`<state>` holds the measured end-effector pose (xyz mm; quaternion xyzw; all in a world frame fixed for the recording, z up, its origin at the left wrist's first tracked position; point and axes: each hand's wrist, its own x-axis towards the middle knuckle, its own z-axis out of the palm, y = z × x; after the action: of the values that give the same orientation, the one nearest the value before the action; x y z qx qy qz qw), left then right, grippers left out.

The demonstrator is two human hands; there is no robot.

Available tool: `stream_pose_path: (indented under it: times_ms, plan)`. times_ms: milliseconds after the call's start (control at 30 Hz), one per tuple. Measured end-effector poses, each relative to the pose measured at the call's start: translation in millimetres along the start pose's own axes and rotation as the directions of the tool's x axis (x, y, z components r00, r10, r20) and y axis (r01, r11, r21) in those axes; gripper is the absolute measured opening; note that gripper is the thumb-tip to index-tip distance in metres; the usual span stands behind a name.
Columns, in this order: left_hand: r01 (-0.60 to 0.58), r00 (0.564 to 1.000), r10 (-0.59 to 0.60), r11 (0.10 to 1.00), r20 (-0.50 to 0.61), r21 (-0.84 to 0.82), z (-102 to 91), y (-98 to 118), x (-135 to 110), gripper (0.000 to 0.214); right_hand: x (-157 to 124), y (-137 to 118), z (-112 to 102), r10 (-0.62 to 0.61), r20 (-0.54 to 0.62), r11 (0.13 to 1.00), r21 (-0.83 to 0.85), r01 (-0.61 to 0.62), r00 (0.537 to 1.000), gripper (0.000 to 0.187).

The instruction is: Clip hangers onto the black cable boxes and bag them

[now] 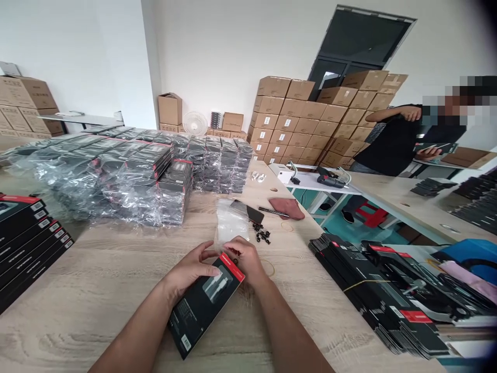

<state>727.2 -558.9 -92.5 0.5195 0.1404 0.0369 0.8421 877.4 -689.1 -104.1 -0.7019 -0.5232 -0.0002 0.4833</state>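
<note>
left hand (196,267): partly closed, thumb lying flat on the printed face of a black box (200,311), fingers behind its upper left edge; box gripped between them. right hand (246,259): fingers bent inward at the red-banded end of the same box; fingertips partly hidden, so cannot tell whether they pinch anything. a small dark ring (235,261) shows just by those fingers.

pose: both forearms reach in from the lower edge of the view and converge; left wrist angled toward the right, right forearm slanting up and leftward. box held tilted above the desk (97,311), red end pointing away from the person, white barcode label (186,342) at the near end.

just beyond the hands: clear plastic bag (232,224); beside it, small black pieces (264,237) in a loose cluster and a dark flat slab (254,215). farther right, a reddish-brown cloth (289,208).

outward: plastic-wrapped stacks (128,181) at far left, flat black packages (361,290) piled at right. across the room, a co-worker (392,140) stands near stacked cartons (287,124).
</note>
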Motion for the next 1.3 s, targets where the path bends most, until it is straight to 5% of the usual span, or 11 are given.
stream_pose_path:
  times_ms: [233,433,600,767,967,1300]
  plan:
    - [-0.002,0.995,0.012,0.994,-0.096,0.107,-1.7,-2,3,0.098,-3,-4,-6,0.058,-0.021,0.998,0.003,-0.058,0.998,0.018]
    - [-0.089,0.950,0.188,0.928,-0.249,0.361,-1.2,-5,6,0.081,-1,-14,-7,0.076,-0.040,0.996,-0.049,-0.077,0.996,0.013]
    - [-0.190,0.948,0.279,0.884,-0.156,0.427,4.8,0,5,0.045,0,-23,-3,-0.011,0.000,0.990,-0.141,0.011,1.000,0.021]
    - [-0.170,0.953,0.259,0.885,-0.155,0.433,4.6,0,7,0.039,-1,-20,-1,-0.054,-0.082,0.957,-0.289,0.029,0.995,0.025]
    - [-0.099,0.933,0.233,0.899,-0.273,0.427,-0.7,-3,11,0.042,-2,-7,-1,0.260,-0.262,0.853,-0.389,-0.348,0.929,0.017]
    - [-0.122,0.940,0.227,0.921,-0.255,0.370,-2.0,-2,10,0.046,-5,3,-4,0.417,-0.115,0.907,-0.017,-0.421,0.902,0.026]
